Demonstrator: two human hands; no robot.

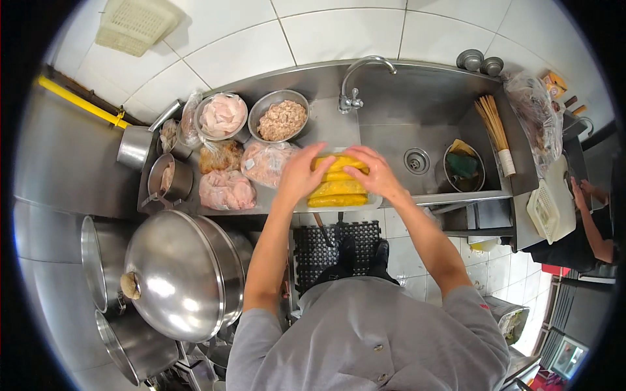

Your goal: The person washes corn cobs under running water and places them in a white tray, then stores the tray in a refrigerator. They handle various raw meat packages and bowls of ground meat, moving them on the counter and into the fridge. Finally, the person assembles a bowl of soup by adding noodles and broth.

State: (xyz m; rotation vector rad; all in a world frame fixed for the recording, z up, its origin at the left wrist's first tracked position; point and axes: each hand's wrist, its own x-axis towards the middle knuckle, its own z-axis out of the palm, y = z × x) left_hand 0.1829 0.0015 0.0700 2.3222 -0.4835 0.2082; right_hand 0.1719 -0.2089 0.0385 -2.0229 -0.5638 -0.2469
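Observation:
Several plump yellow rolls [338,188] lie side by side in a pale shallow tray [375,203] at the front edge of the steel counter. My left hand [302,171] grips the left end of the farthest yellow roll [339,161], thumb on the near side. At that roll's right end, my right hand [378,171] curls its fingers and thumb around it. Whether this roll rests on the tray or is slightly raised, I cannot tell. Just left of my left hand is a plastic bag of pale pink meat [262,163].
Bowls of minced meat [282,121] and pale raw pieces [223,116] stand far left. A faucet [351,98] rises behind the sink [391,133], which holds a pot [479,179]. Skewers [494,127] lean right. A large domed lid [173,274] is near left; another person's hand [579,195] is at right.

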